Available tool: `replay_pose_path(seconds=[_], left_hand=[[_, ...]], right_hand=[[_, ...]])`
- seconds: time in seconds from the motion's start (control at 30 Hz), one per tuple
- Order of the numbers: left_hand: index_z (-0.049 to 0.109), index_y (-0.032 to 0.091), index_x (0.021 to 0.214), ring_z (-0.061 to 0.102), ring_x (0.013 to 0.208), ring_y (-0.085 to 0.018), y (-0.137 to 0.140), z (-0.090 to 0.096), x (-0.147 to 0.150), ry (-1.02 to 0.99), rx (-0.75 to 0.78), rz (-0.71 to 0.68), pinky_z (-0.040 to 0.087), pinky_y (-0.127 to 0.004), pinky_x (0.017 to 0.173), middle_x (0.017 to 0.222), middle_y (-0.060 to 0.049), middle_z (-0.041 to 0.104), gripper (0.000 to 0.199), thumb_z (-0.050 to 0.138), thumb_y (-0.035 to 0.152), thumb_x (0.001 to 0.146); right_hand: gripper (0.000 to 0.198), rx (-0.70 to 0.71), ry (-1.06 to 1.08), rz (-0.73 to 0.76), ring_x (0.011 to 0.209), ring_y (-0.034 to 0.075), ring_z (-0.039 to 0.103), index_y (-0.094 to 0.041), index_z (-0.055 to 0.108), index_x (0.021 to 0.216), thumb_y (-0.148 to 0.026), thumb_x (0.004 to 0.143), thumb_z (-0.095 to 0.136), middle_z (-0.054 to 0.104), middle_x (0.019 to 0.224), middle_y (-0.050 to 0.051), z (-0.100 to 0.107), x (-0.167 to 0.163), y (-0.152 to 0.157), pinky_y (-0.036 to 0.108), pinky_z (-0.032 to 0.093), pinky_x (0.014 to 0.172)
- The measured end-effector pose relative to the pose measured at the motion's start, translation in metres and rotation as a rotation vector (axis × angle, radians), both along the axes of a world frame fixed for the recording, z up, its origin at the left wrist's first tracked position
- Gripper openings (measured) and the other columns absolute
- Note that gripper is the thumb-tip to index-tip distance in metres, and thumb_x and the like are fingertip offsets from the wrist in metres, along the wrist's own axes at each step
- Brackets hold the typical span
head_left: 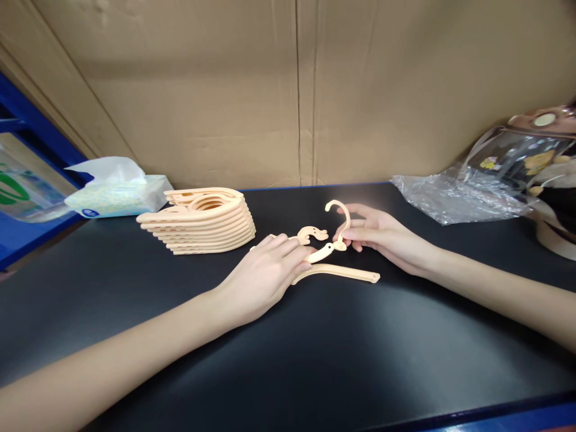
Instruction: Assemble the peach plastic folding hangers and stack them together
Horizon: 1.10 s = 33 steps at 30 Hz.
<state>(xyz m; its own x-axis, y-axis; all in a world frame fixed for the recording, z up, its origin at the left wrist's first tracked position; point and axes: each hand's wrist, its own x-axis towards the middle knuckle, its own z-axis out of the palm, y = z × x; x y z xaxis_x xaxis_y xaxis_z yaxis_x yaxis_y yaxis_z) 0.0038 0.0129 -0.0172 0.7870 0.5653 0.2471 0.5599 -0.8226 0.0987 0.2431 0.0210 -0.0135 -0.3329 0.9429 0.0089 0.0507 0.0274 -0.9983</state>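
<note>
My left hand (272, 270) is closed around a cream plastic hanger arm (320, 254), whose holed end pokes out past the fingers. Between thumb and fingers, my right hand (375, 234) pinches a cream hanger hook (345, 219) that curves up and to the left. The hook's base touches or nearly touches the arm's end. A loose curved hanger arm (342, 272) lies on the table just in front of my left fingers. Behind that hand is another cream piece with a rounded, shaped end (312, 233), partly covered by the fingers.
A neat stack of cream folding hangers (202, 222) stands left of centre. Behind it sits a tissue pack (121, 192). Crumpled clear plastic (459, 192) and a transparent bag (513, 153) lie at the right. Cardboard (216, 90) walls the black table's (315, 372) back edge.
</note>
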Motion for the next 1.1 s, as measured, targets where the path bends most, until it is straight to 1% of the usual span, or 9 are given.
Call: replay_pose_path(seconds=[0.13, 0.23, 0.3, 0.37, 0.53, 0.77, 0.83, 0.97, 1.1], left_hand=[[0.056, 0.015, 0.119, 0.050, 0.086, -0.021, -0.0001, -0.0008, -0.0004, -0.004, 0.019, -0.006, 0.039, -0.035, 0.077, 0.103, -0.009, 0.063, 0.037, 0.025, 0.028, 0.102], [0.056, 0.014, 0.119, 0.050, 0.086, -0.021, 0.0001, -0.0010, -0.0003, -0.009, 0.023, -0.012, 0.039, -0.035, 0.078, 0.104, -0.009, 0.063, 0.037, 0.025, 0.028, 0.102], [0.056, 0.014, 0.119, 0.049, 0.085, -0.021, 0.0002, -0.0012, -0.0003, -0.014, 0.024, -0.016, 0.039, -0.035, 0.076, 0.102, -0.009, 0.063, 0.037, 0.026, 0.028, 0.102], [0.056, 0.014, 0.119, 0.049, 0.085, -0.021, 0.0002, -0.0016, -0.0004, -0.019, 0.030, -0.019, 0.040, -0.035, 0.076, 0.102, -0.009, 0.063, 0.037, 0.027, 0.028, 0.102], [0.053, 0.017, 0.125, 0.050, 0.086, -0.020, 0.0000, -0.0028, -0.0010, -0.028, 0.050, -0.020, 0.039, -0.034, 0.077, 0.105, -0.009, 0.062, 0.037, 0.027, 0.029, 0.102], [0.055, 0.016, 0.120, 0.049, 0.081, -0.020, 0.0010, -0.0039, -0.0016, -0.024, 0.075, -0.024, 0.037, -0.032, 0.071, 0.099, -0.008, 0.062, 0.036, 0.026, 0.029, 0.102], [0.054, 0.016, 0.121, 0.049, 0.080, -0.020, 0.0009, -0.0042, -0.0018, -0.032, 0.089, -0.033, 0.037, -0.032, 0.070, 0.098, -0.007, 0.061, 0.036, 0.026, 0.029, 0.102], [0.057, 0.015, 0.113, 0.049, 0.079, -0.020, 0.0004, -0.0036, -0.0012, -0.044, 0.110, -0.034, 0.035, -0.031, 0.069, 0.095, -0.007, 0.062, 0.034, 0.028, 0.028, 0.102], [0.059, 0.014, 0.105, 0.049, 0.078, -0.019, -0.0003, -0.0015, 0.0005, -0.040, 0.109, -0.024, 0.035, -0.031, 0.067, 0.092, -0.007, 0.062, 0.034, 0.029, 0.028, 0.102]], right_hand=[[0.054, 0.000, -0.027, 0.006, 0.075, 0.014, 0.056, -0.021, 0.049, 0.125, -0.032, 0.077, 0.071, 0.067, 0.085, 0.002, 0.0003, 0.0007, -0.0002, 0.028, 0.038, 0.063], [0.041, 0.003, -0.003, 0.036, 0.078, 0.014, 0.056, -0.022, 0.054, 0.113, -0.032, 0.077, 0.071, 0.067, 0.086, 0.001, -0.0001, 0.0013, 0.0006, 0.028, 0.038, 0.064], [0.030, 0.013, 0.024, 0.053, 0.079, 0.014, 0.057, -0.022, 0.053, 0.101, -0.029, 0.077, 0.071, 0.067, 0.086, 0.000, -0.0005, 0.0014, 0.0012, 0.027, 0.037, 0.064], [0.026, 0.022, 0.036, 0.063, 0.080, 0.013, 0.057, -0.022, 0.051, 0.095, -0.027, 0.078, 0.070, 0.067, 0.088, 0.000, -0.0008, 0.0012, 0.0016, 0.027, 0.037, 0.065], [0.026, 0.034, 0.012, 0.062, 0.083, 0.014, 0.058, -0.022, 0.053, 0.093, -0.030, 0.077, 0.071, 0.067, 0.092, 0.002, -0.0028, 0.0006, 0.0025, 0.027, 0.038, 0.066], [0.025, 0.057, -0.046, 0.093, 0.078, 0.015, 0.057, -0.022, 0.051, 0.092, -0.032, 0.078, 0.069, 0.066, 0.084, 0.000, -0.0041, -0.0005, 0.0030, 0.028, 0.039, 0.066], [0.023, 0.062, -0.064, 0.083, 0.081, 0.016, 0.058, -0.022, 0.053, 0.092, -0.032, 0.078, 0.068, 0.067, 0.088, 0.002, -0.0036, -0.0007, 0.0022, 0.029, 0.040, 0.069], [0.017, 0.089, -0.067, 0.097, 0.089, 0.016, 0.058, -0.020, 0.058, 0.091, -0.029, 0.079, 0.067, 0.067, 0.101, 0.004, -0.0037, -0.0001, 0.0005, 0.030, 0.041, 0.078], [0.021, 0.043, -0.004, 0.077, 0.080, 0.014, 0.057, -0.021, 0.054, 0.089, -0.028, 0.077, 0.071, 0.065, 0.086, 0.000, -0.0047, 0.0001, 0.0008, 0.028, 0.041, 0.071]])
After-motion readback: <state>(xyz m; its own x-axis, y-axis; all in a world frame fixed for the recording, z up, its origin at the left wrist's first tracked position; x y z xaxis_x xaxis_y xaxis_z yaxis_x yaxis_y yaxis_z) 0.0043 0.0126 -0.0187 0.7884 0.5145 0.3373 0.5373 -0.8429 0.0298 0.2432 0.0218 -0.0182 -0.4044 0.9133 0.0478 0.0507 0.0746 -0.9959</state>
